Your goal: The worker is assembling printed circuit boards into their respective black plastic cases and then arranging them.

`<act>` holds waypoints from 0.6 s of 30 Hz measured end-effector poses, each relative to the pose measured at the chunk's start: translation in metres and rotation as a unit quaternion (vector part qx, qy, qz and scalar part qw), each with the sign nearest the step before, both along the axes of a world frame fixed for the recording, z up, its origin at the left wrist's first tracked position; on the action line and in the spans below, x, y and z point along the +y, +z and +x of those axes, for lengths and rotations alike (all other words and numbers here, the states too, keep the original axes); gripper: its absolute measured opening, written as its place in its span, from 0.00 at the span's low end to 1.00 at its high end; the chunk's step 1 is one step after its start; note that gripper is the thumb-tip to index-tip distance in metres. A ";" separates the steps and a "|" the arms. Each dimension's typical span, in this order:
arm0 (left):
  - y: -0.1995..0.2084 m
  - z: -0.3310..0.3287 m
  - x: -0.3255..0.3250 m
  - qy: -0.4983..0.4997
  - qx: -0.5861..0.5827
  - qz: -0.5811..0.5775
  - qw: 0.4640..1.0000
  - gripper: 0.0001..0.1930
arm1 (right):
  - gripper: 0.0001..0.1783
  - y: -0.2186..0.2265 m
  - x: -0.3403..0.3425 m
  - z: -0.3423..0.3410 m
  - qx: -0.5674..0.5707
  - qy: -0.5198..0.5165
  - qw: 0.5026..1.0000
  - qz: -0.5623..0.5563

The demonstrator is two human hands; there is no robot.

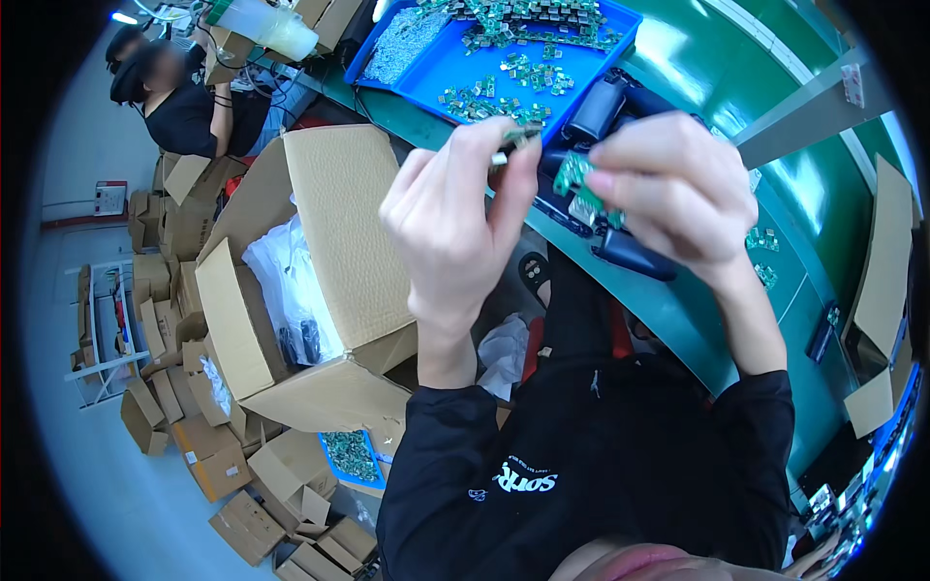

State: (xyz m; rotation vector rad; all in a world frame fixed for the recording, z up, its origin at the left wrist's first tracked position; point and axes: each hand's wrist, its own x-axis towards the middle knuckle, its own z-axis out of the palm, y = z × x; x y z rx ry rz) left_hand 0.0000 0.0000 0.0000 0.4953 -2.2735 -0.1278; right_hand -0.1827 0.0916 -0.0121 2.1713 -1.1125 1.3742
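Observation:
Above the edge of the green bench, my left hand (453, 208) is closed in a pinch on a small circuit board (523, 134) between thumb and fingertips. To its right my right hand (678, 184) is curled round green circuit boards (575, 174), which stick out past its fingers; how many is hard to tell. Beneath and behind the hands, several dark, rounded plastic housings (597, 107) lie at the bench edge. Beyond them, a blue tray (436, 85) holds many small green boards in one part and a heap of small silvery parts in the other.
On the left stands an open cardboard box (354, 232) with a white plastic bag (286, 266) inside. A smaller blue tray of boards (351, 455) sits lower left, near stacked cartons (208, 455). Loose boards (765, 239) lie on the bench (804, 320) at right. Another person (184, 111) sits far left.

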 end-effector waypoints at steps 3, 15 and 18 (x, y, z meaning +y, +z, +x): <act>-0.005 -0.002 0.004 -0.064 0.139 -0.006 0.988 0.09 | 0.16 -0.005 0.004 0.008 -0.010 0.003 0.997 -0.082; -0.032 -0.007 -0.038 -0.044 0.041 -0.061 0.996 0.28 | 0.14 -0.063 -0.100 -0.042 -0.165 -0.121 0.963 0.176; -0.043 -0.012 -0.050 -0.015 0.044 -0.032 0.998 0.30 | 0.11 -0.074 -0.120 -0.049 -0.109 -0.128 0.977 0.129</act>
